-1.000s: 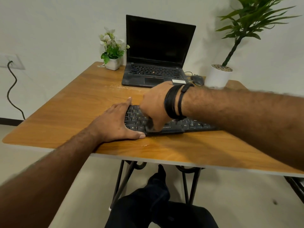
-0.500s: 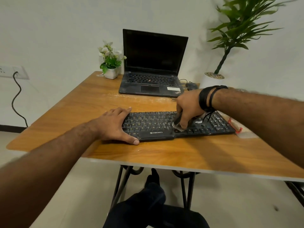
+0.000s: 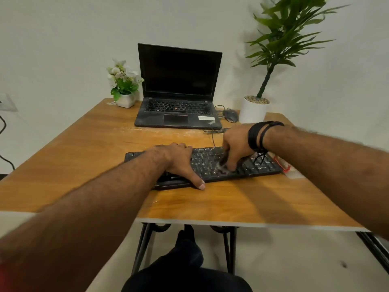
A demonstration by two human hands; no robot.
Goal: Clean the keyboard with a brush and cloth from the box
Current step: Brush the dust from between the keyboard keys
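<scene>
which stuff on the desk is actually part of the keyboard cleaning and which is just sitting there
In use:
keyboard
brush, held in the right hand
left hand, resting on the keyboard

Just lying about:
laptop
mouse
small flower pot
tall potted plant

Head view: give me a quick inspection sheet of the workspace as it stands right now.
Surface: wooden table, pale dusty streak in front of the laptop.
Job's things: black keyboard; brush on its keys, blurred; clear box at its right end; cloth nothing seen.
Clutter: flower pot, potted plant, mouse.
Hands: left hand lies flat on the keyboard; right hand grips the brush.
Cables: thin black cable behind the keyboard; wall cable.
Surroundings: white wall, pale floor.
</scene>
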